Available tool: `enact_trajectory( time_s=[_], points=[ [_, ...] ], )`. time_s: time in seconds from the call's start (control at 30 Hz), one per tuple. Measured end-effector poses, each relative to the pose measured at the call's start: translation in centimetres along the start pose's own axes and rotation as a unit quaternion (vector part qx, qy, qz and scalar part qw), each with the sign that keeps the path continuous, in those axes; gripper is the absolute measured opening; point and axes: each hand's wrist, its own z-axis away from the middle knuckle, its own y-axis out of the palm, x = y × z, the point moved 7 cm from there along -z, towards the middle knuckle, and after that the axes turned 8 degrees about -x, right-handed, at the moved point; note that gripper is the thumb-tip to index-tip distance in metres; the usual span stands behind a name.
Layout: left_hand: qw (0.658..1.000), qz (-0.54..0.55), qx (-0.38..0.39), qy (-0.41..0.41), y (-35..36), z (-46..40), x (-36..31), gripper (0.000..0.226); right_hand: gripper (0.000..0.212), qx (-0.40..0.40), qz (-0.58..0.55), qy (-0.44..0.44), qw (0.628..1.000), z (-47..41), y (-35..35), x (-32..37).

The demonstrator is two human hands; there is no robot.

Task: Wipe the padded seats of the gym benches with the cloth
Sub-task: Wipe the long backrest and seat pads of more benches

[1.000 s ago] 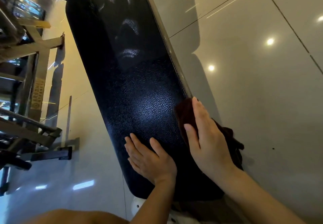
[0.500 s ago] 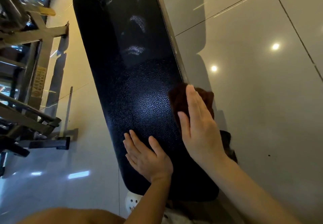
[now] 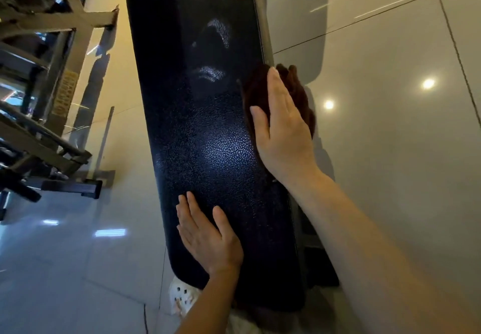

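A long black padded bench seat [image 3: 208, 135] runs from the top of the frame down to the bottom centre, its grained vinyl catching a patch of light in the middle and showing pale smears higher up. The right hand [image 3: 282, 127] lies flat on a dark brown cloth [image 3: 299, 91] at the seat's right edge, right of centre in the frame; the fingers [image 3: 277, 86] are straight and together, pressing the cloth down rather than curling round it. The left hand [image 3: 208, 234] rests palm down on the seat at lower centre, fingers straight and slightly spread, holding nothing. A metal equipment frame [image 3: 52, 78] fills the left side, standing on the glossy tiled floor [image 3: 390, 99].
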Motion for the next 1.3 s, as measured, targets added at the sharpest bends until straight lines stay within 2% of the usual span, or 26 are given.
enact_trajectory(
  time_s=[0.23, 0.47, 0.6, 0.8, 0.9, 1.1, 1.2, 1.3],
  points=[
    [1.000, -0.021, 0.004, -0.002, -0.2, -0.1, -0.6, 0.075, 0.059, 0.026, -0.001, 0.002, 1.000, 10.2, -1.7, -2.1],
    [1.000, -0.011, -0.010, -0.004, -0.2, 0.1, -0.2, 0.071, 0.057, 0.047, -0.047, 0.064, 0.996, 0.7, -0.3, -0.9],
    [1.000, -0.006, -0.011, -0.005, -0.2, 0.0, -0.2, 0.071, 0.059, 0.010, -0.047, 0.065, 0.997, -2.9, 0.5, -0.5],
    [1.000, -0.011, -0.009, -0.011, -0.2, 0.1, -0.2, 0.071, 0.057, -0.013, 0.019, 0.022, 1.000, 5.9, -1.9, -0.8],
    [1.000, -0.012, -0.011, -0.006, -0.3, 0.1, -0.3, 0.070, 0.054, -0.020, -0.006, 0.005, 1.000, 9.0, -1.6, -0.9],
    [1.000, -0.013, -0.017, -0.006, -0.2, 0.1, -0.1, 0.070, 0.058, 0.038, -0.082, -0.002, 0.996, 2.6, -1.0, -0.5],
    [1.000, -0.002, -0.020, -0.003, -0.3, 0.0, -0.3, 0.069, 0.058, 0.021, -0.084, -0.015, 0.996, -3.1, -0.1, 0.0],
    [1.000, -0.009, -0.017, -0.006, -0.3, 0.0, -0.1, 0.068, 0.056, 0.001, -0.083, -0.016, 0.996, -4.0, -0.1, 0.1]
  ],
)
